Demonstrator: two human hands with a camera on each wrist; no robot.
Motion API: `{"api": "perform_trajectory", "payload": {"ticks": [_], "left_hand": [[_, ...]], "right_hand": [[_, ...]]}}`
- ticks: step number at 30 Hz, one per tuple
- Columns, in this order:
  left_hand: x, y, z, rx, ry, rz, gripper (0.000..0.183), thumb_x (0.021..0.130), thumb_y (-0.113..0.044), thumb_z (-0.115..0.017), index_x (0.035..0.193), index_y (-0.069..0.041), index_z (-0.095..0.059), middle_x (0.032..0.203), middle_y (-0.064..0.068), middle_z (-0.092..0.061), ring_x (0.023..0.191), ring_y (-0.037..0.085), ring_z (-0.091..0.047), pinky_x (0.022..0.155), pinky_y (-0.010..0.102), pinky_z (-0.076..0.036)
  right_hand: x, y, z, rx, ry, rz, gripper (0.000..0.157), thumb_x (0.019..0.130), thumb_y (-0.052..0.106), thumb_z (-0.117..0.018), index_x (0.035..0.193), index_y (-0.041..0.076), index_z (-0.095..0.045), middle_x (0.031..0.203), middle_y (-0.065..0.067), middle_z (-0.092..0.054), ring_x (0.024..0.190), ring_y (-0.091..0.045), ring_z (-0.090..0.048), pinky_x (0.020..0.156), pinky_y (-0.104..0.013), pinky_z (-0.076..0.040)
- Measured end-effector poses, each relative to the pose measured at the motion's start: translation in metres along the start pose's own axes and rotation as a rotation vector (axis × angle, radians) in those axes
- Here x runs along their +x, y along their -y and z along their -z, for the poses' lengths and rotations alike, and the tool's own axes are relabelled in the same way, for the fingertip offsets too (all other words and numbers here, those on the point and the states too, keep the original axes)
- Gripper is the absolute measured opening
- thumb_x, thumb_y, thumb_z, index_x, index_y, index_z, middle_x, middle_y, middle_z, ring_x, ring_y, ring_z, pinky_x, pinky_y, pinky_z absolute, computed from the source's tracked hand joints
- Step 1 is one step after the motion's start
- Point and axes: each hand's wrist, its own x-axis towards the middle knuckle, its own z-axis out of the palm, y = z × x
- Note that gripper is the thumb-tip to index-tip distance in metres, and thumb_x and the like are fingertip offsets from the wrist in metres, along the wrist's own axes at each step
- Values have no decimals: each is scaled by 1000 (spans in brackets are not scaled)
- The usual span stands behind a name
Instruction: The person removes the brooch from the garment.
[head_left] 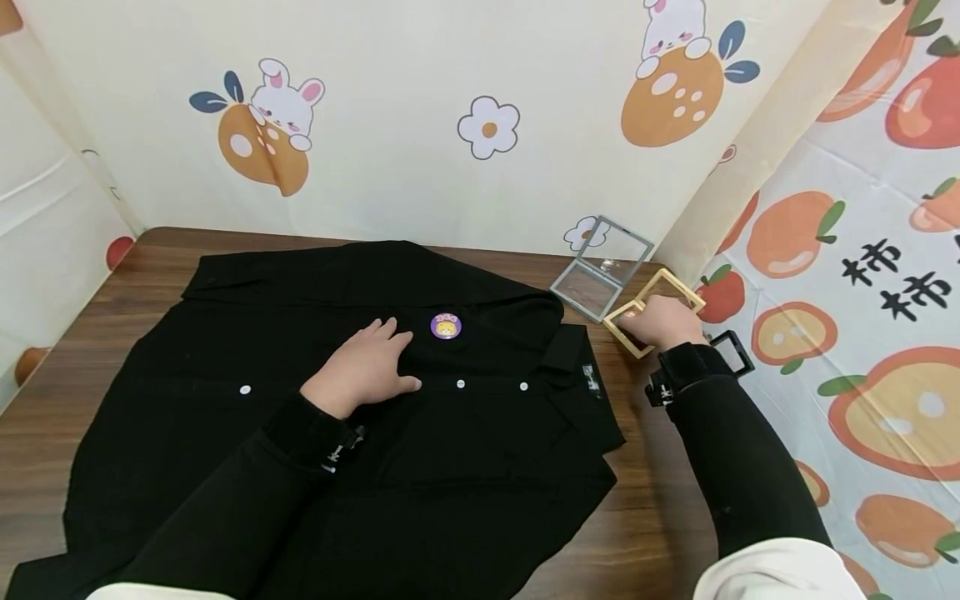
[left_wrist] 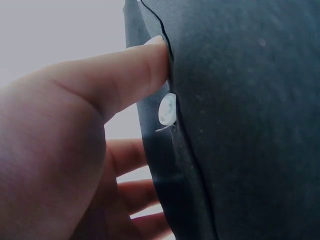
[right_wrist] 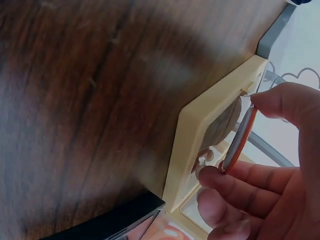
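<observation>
A black shirt (head_left: 420,450) with white buttons is spread across the wooden table. On it rests my left hand (head_left: 360,367), fingers spread, with the thumb beside the placket; a white button (left_wrist: 168,109) shows near that thumb in the left wrist view. A round purple badge (head_left: 446,326) with a yellow figure lies on the shirt just beyond these fingers. At the right, my right hand (head_left: 663,323) is over an opened yellow-framed box (right_wrist: 187,135). Its thumb and fingers pinch a round, orange-edged badge (right_wrist: 241,140), seen nearly edge-on.
Beside the yellow box stands an opened grey-framed clear box (head_left: 587,292), lid up against the back wall cloth (head_left: 405,183). A black-framed box (head_left: 738,354) sits partly behind my right wrist. Printed cloth (head_left: 795,400) borders the table's right side.
</observation>
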Motion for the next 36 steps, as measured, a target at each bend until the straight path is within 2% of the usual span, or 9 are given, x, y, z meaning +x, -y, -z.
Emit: {"api": "perform_trajectory", "payload": {"ticks": [4,15,19,24,29,32,36], "left_hand": [[-1,-1,1,-10,-2,1,78,95,-41,-73,154,2,-44,163,31,-25,151,51,-20,121,61,-19],[-1,0,-1,-10,-7,6,79,95,-42,-74,154,1,-45,163,31,-26,150,50,-21,121,62,-19],[-1,1,-1,-3,-8,9,79,95,-42,-74,154,1,-45,163,31,-26,150,50,-21,121,61,-19],[-2,1,0,0,-1,12,79,95,-42,-74,154,1,-44,163,31,-26,151,50,-21,121,60,-18],[-2,0,1,11,20,19,79,97,-45,-71,155,-1,-43,164,29,-24,151,49,-19,122,59,-18],[-1,-2,5,26,60,20,80,99,-50,-66,157,-1,-41,165,29,-23,152,48,-19,122,58,-18],[2,-7,17,61,119,14,80,101,-54,-61,157,-1,-40,164,28,-25,152,46,-23,121,57,-21]], "right_hand": [[2,1,-1,-35,10,0,43,96,43,-52,66,13,-46,64,-7,-44,59,-28,-50,52,-39,-36],[-1,5,3,-52,110,-23,44,101,43,-46,72,10,-51,73,-12,-49,69,-31,-53,59,-43,-39],[-3,10,4,-65,98,-29,44,102,43,-46,74,10,-54,76,-14,-52,70,-32,-54,59,-44,-40],[-9,19,6,-90,46,-23,42,101,39,-50,72,9,-56,73,-13,-54,67,-32,-54,57,-43,-40],[-19,37,6,-89,-17,38,40,101,36,-53,77,5,-58,73,-16,-54,66,-34,-54,56,-43,-38],[-26,57,7,-88,-74,106,37,102,35,-52,93,0,-60,85,-19,-56,70,-36,-56,57,-46,-40],[-40,94,8,-38,-97,228,39,105,37,-54,114,0,-60,104,-20,-59,84,-36,-57,70,-50,-44]]}}
